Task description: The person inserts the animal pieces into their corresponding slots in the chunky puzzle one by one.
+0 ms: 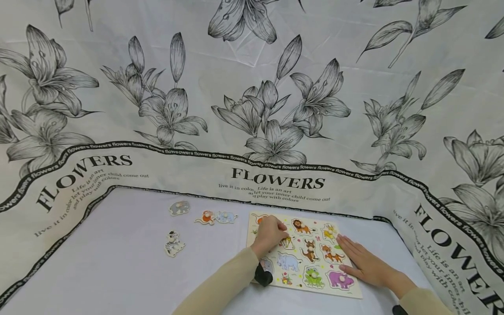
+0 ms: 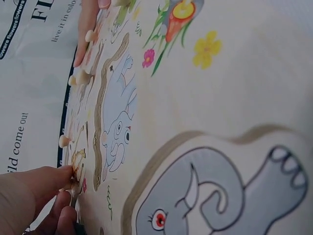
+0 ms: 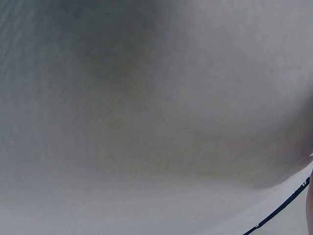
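Observation:
The wooden animal puzzle board [image 1: 271, 276] lies flat on the white cloth. Over its left part, my left hand [image 1: 269, 236] pinches a yellow giraffe piece [image 1: 288, 242] with thumb and fingertips, low at the board. In the left wrist view, the thumb and fingers [image 2: 36, 191] meet on this piece, seen nearly edge-on. My right hand [image 1: 366, 264] rests along the board's right edge with fingers straight. Knobbed pieces such as the lion [image 1: 302, 226], frog [image 1: 313, 277] and purple hippo [image 1: 340, 280] sit in the board. The blue elephant recess [image 2: 120, 117] holds no piece.
Loose pieces lie left of the board: a grey elephant [image 1: 179, 208], a reddish monkey [image 1: 207, 217] beside a blue elephant [image 1: 226, 217], and a zebra [image 1: 173, 243]. A flower-printed cloth [image 1: 275, 183] rises behind. The right wrist view is mostly a blurred pale surface.

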A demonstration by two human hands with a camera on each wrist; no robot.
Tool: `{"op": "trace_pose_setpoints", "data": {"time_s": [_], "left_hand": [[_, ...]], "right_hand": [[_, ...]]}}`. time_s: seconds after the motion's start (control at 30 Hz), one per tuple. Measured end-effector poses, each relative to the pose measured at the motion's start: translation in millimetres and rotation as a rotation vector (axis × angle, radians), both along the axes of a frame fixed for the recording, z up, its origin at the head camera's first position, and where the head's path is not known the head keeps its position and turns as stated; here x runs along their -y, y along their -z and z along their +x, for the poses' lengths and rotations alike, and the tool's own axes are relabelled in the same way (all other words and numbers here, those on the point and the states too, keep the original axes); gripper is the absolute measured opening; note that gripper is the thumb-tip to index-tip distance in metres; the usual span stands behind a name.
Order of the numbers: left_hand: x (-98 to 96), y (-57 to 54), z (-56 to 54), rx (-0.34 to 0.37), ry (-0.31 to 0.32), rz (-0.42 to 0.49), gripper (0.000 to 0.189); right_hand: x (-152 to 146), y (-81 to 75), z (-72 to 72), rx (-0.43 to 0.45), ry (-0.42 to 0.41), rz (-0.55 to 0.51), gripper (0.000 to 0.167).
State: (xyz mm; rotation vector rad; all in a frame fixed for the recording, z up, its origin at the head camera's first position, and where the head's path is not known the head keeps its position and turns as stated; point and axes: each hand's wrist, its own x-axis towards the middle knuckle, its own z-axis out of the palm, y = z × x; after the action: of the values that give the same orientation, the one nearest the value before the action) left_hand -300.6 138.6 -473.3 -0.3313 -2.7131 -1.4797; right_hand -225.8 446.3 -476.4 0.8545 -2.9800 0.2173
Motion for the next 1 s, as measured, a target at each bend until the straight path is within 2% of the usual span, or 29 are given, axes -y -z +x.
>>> {"op": "trace_pose_setpoints", "data": {"time_s": [0.17,0.37,0.63,0.77,1.0], "left_hand": [[0.5,-0.1,0.2,-0.018,0.001,-0.015,0.010],[-0.5,2.5,-0.8,-0.029,-0.006,-0.032,0.009],[-1.4,0.0,-0.5,-0.103,-0.006,-0.072,0.008],[-1.1,-0.8,-0.4,-0.101,-0.006,-0.076,0.008],[0.1,-0.6,-0.2,-0.056,-0.007,-0.069,0.008]], "right_hand": [[-0.6,0.7,-0.6,0.019,0.008,-0.004,0.074],[-1.3,2.7,-0.6,-0.003,0.000,0.000,0.073],[-1.4,3.8,-0.9,0.003,0.006,-0.003,0.074],[-1.0,4.3,-1.5,0.009,0.011,-0.002,0.074],[-0.9,4.2,-1.2,0.016,0.017,0.000,0.075]]}}
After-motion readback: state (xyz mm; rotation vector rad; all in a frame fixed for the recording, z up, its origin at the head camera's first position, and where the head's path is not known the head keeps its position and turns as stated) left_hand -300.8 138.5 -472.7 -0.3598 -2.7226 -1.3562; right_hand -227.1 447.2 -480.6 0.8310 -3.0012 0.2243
